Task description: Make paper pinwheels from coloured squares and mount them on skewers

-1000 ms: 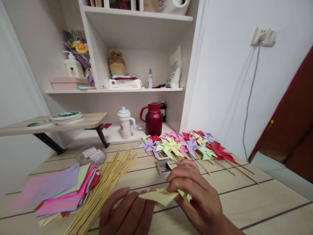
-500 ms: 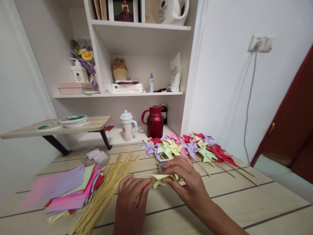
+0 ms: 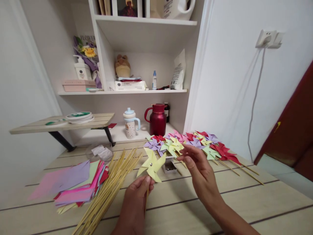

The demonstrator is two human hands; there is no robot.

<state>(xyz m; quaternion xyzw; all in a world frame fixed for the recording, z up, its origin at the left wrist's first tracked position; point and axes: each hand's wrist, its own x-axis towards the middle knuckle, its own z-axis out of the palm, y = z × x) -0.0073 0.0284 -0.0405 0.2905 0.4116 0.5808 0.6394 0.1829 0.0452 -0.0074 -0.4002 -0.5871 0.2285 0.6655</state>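
Note:
My left hand is closed on the thin wooden stick of a pale yellow paper pinwheel, holding it upright above the table with its pin head facing me. My right hand hovers just right of the pinwheel, fingers spread and holding nothing. Between the two hands, on the table, sits a small open box of pins. Behind my right hand lies a row of finished pinwheels in purple, green, pink, yellow and red.
A bundle of bamboo sticks and a stack of coloured paper squares lie at left on the wooden table. A red jug, a spotted cup and shelves stand behind. A low stand holds tape rolls.
The yellow paper that both hands were pressing at the table is now an upright pinwheel on its stick in my left hand. My right hand has let go and opened beside it.

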